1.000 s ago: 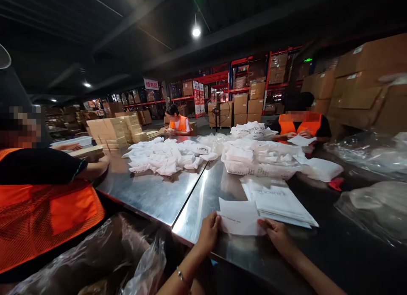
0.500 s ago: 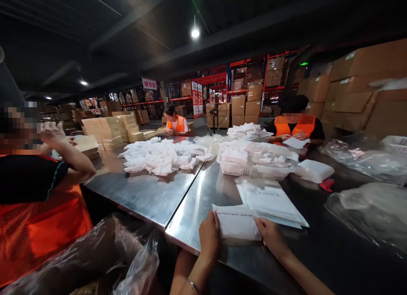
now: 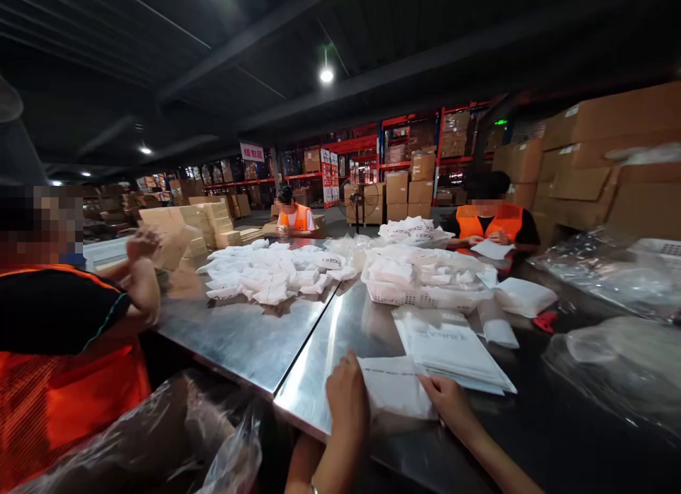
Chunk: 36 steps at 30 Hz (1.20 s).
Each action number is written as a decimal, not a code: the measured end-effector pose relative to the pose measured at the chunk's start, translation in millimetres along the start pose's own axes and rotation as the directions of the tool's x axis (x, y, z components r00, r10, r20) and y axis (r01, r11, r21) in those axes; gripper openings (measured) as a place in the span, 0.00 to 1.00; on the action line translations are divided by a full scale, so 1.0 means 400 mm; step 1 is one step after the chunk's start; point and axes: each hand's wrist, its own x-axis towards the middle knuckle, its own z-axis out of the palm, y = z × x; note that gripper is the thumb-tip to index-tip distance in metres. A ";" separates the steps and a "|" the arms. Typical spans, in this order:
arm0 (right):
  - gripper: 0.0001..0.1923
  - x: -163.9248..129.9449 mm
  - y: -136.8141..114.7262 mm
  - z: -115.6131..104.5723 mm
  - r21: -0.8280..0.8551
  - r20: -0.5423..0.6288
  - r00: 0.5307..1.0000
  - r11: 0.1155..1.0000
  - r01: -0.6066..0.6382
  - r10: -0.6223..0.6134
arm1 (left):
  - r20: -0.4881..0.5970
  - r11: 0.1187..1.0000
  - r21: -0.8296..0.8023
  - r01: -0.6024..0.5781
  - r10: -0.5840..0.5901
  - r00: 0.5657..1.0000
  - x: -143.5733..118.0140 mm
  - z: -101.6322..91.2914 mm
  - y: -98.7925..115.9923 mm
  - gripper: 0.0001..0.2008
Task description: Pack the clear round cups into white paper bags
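A white plastic mailer bag (image 3: 394, 389) lies flat on the steel table (image 3: 250, 338) close to the near edge. My left hand (image 3: 347, 398) presses on the bag's left end and my right hand (image 3: 451, 403) rests on its right end. Just beyond the right hand sits a stack of flat white bags (image 3: 452, 348).
A white basket (image 3: 425, 294) heaped with folded white packets stands mid-table, with a loose pile of packets (image 3: 271, 274) to its left. A person in an orange vest (image 3: 64, 366) sits at left, two others at the far side. Clear plastic sacks (image 3: 622, 359) lie at right; cardboard boxes (image 3: 601, 153) behind.
My hands have stayed on the bag, the left one sliding further over its end. The person at left raised an arm, then brought the hand forward. A small white packet now lies beside the stack.
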 end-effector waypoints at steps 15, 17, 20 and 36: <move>0.28 -0.027 0.046 0.065 -0.474 0.143 0.515 0.399 0.785 -0.845 | 0.089 0.853 -0.166 -0.494 0.512 0.854 -0.022 0.147 0.005 0.25; 0.30 -0.027 0.063 0.084 -0.475 0.190 0.644 0.505 0.721 -0.741 | 0.066 0.860 -0.148 -0.489 0.502 0.863 -0.022 0.148 -0.022 0.27; 0.29 -0.033 0.086 0.099 -0.409 0.268 0.793 0.680 0.608 -0.547 | 0.068 0.915 -0.117 -0.387 0.396 0.916 -0.015 0.141 -0.047 0.33; 0.21 0.085 0.316 -0.312 -0.509 -0.580 0.806 0.824 -0.249 -0.114 | 0.253 0.995 -0.087 0.040 -0.016 0.967 -0.004 0.075 -0.030 0.43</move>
